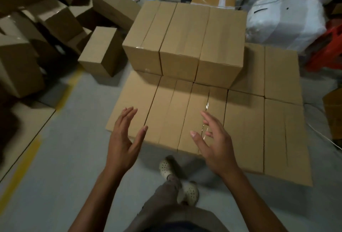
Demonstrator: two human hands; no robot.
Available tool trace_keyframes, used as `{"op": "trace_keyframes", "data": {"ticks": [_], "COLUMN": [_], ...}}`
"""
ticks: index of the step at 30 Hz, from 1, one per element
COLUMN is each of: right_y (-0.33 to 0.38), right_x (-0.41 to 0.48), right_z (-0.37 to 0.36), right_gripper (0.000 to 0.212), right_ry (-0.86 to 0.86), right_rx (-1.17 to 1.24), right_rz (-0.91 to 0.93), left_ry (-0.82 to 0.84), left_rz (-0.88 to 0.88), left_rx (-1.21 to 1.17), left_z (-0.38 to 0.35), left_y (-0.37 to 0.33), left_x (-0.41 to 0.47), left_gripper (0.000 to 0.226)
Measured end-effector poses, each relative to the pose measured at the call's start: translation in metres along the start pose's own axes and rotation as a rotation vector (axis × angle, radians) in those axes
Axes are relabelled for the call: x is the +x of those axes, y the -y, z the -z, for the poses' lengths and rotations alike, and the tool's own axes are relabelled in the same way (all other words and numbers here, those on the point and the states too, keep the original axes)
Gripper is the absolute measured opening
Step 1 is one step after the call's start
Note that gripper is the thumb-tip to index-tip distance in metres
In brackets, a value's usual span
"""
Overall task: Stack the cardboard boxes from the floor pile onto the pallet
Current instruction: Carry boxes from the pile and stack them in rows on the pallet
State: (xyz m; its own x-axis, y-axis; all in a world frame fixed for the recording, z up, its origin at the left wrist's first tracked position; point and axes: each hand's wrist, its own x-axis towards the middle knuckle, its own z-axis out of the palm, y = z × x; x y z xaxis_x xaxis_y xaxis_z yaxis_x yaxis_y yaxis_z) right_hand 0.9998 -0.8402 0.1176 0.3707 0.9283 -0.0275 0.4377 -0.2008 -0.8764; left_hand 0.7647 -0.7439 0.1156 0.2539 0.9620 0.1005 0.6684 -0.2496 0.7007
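We hold both hands spread, empty: left hand (pixel 124 139), right hand (pixel 212 139), lower centre. Stacked cardboard boxes (pixel 185 43) at frame centre; floor pile (pixel 37 33) upper left; loose box (pixel 101 52) between.

— Desk: Plain tan stacked boxes (pixel 183 33), and the floor pile (pixel 55 18) the same tan, darker in shadow?
— Photographer: Yes. Pale grey floor (pixel 74 157) with a yellow line (pixel 68 93); cream clogs (pixel 165 167) dotted with holes; grey-brown trousers (pixel 166 193); white wrapped bundles (pixel 283 22); a red-orange object (pixel 325 52) at right.
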Motion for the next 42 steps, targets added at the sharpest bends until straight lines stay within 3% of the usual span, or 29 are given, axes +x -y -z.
{"op": "trace_keyframes", "data": {"ticks": [10,24,29,34,42], "right_y": [0.059,0.222,0.263,0.293,0.339], "right_x": [0.001,0.048,0.079,0.132,0.266], "right_z": [-0.145,-0.407,-0.464,-0.518,-0.602], "right_gripper": [0.073,0.071,0.061,0.07,0.062], "right_ry": [0.257,0.312,0.366,0.379,0.378], "right_rx": [-0.052,-0.045,-0.028,-0.019,0.034], "right_rz": [0.146,0.257,0.284,0.297,0.287], "left_ry": [-0.169,-0.255,-0.292,-0.325,-0.343], "left_rz": [0.111,0.166,0.175,0.192,0.197], "left_rx": [0.069,0.069,0.08,0.068,0.084], "left_z": [0.105,0.315,0.361,0.392,0.436], "left_y": [0.103,0.31,0.358,0.393,0.444], "left_x": [-0.046,-0.009,0.031,0.093,0.243], "left_gripper": [0.066,0.066,0.066,0.068,0.063]}}
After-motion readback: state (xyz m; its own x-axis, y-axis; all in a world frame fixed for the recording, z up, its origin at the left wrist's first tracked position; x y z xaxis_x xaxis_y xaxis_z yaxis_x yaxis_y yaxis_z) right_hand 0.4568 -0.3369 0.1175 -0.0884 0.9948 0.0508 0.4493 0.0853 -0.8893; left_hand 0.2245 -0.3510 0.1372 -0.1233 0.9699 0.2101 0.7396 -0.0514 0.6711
